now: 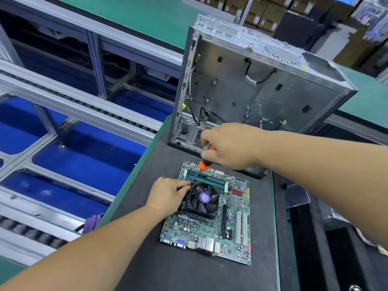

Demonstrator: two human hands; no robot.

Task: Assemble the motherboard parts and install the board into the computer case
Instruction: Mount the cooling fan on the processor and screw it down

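A green motherboard (201,229) lies flat on a dark mat (168,267). A black cooler fan (203,198) with a purple label sits on its upper half. My right hand (228,145) grips the orange-handled screwdriver (203,164), whose shaft slants down to the fan's upper left corner. My left hand (168,194) rests at the fan's left edge, fingers pinched around the screwdriver's tip. Behind the board an open metal computer case (260,80) stands on its side, loose cables hanging inside.
A conveyor with rollers and aluminium rails (73,106) runs along the left over blue panels. A purple cloth (93,222) lies at the bench's left edge. Dark trays (336,238) sit to the right. Stacked boxes stand in the far background.
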